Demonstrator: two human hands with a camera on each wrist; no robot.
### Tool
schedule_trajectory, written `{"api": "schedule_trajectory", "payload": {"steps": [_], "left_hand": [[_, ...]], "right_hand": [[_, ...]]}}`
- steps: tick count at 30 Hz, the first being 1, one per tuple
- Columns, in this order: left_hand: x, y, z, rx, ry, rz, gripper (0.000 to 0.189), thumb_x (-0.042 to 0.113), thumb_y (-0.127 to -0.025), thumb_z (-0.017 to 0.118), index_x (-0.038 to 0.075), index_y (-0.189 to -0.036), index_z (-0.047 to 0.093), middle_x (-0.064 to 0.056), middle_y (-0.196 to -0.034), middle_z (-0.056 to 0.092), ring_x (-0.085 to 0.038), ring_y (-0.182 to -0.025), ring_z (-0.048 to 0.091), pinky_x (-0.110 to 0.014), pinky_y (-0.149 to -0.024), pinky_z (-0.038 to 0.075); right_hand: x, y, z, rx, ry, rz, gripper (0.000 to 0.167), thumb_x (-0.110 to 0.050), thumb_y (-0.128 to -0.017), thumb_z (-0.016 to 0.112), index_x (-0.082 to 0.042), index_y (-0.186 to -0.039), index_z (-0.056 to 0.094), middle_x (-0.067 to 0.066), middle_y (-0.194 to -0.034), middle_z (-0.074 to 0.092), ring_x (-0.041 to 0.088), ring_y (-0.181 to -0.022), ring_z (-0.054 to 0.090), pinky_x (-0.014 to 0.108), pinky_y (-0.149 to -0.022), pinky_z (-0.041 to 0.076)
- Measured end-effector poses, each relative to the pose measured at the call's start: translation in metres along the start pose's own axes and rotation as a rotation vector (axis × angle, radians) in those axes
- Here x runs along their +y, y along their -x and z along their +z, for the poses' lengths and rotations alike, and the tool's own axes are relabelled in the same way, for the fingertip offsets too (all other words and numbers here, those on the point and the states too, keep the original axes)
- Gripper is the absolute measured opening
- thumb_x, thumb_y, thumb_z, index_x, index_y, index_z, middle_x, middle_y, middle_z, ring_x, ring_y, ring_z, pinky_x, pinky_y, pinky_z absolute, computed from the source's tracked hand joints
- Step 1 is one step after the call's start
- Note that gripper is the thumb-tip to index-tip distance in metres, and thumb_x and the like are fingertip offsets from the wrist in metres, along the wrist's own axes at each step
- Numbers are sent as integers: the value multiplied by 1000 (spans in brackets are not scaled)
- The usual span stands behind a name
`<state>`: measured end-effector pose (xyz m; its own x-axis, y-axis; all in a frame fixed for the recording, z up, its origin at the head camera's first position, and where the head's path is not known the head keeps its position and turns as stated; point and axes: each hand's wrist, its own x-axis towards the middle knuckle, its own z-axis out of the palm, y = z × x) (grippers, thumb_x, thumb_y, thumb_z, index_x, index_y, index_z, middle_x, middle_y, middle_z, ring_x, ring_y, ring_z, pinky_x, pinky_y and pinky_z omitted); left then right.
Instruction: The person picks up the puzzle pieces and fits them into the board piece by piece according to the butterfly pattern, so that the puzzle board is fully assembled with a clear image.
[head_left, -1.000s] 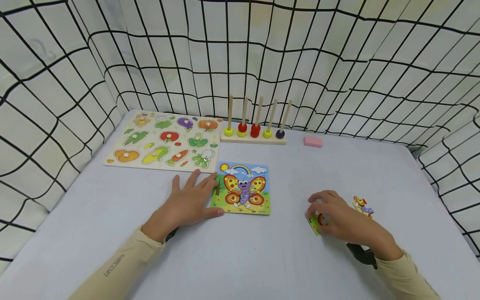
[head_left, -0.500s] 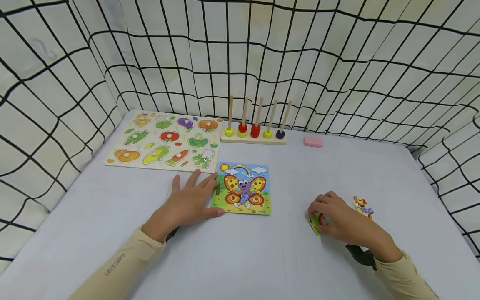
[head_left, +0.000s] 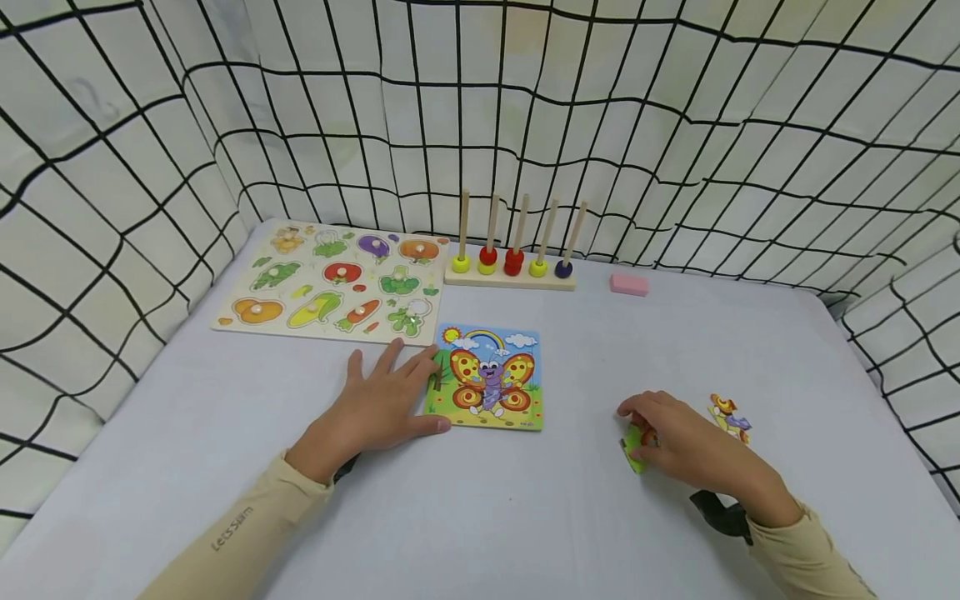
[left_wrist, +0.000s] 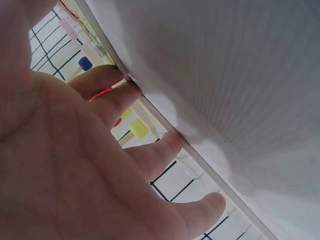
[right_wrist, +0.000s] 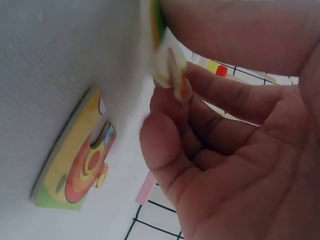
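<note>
My left hand [head_left: 378, 408] lies with spread fingers along the left side of a square butterfly puzzle [head_left: 489, 379]. Its fingertips and thumb touch the puzzle's edge; in the left wrist view, fingers [left_wrist: 155, 155] meet the board's thin side. Over on the right, my right hand [head_left: 678, 442] pinches a small green puzzle piece [head_left: 633, 450] low over the table, partly hidden by the fingers. In the right wrist view, the held piece [right_wrist: 156, 25] shows edge-on and blurred, while a yellow and orange jigsaw piece [right_wrist: 75, 165] with a green corner lies flat below the hand.
Behind the left hand lies a vegetable peg puzzle board [head_left: 330, 279]. A ring stacker [head_left: 510, 280] with wooden rods and a pink block [head_left: 628, 284] stand at the back. A colourful cartoon-figure piece [head_left: 729, 417] lies beyond the right wrist. Black netting [head_left: 540, 125] surrounds the table.
The right hand has turned and lowered slightly, and the green piece has tilted, its orange part now mostly covered by fingers. The left hand stays on the butterfly puzzle; the head view shifts a little.
</note>
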<state>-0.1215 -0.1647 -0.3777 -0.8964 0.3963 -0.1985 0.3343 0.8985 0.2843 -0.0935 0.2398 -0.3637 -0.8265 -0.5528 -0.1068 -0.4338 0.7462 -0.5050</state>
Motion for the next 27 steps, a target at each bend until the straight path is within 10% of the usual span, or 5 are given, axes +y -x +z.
{"api": "schedule_trajectory", "payload": {"steps": [27], "left_hand": [[3, 0, -2, -7, -12, -8, 96, 57, -95, 77, 8, -167, 37, -15, -169, 39, -50, -159, 16, -86, -114, 6]], "right_hand": [[-12, -31, 4, -46, -328, -31, 22, -3, -101, 72, -6, -123, 71, -4, -106, 72, 17, -96, 66, 28, -83, 59]]}}
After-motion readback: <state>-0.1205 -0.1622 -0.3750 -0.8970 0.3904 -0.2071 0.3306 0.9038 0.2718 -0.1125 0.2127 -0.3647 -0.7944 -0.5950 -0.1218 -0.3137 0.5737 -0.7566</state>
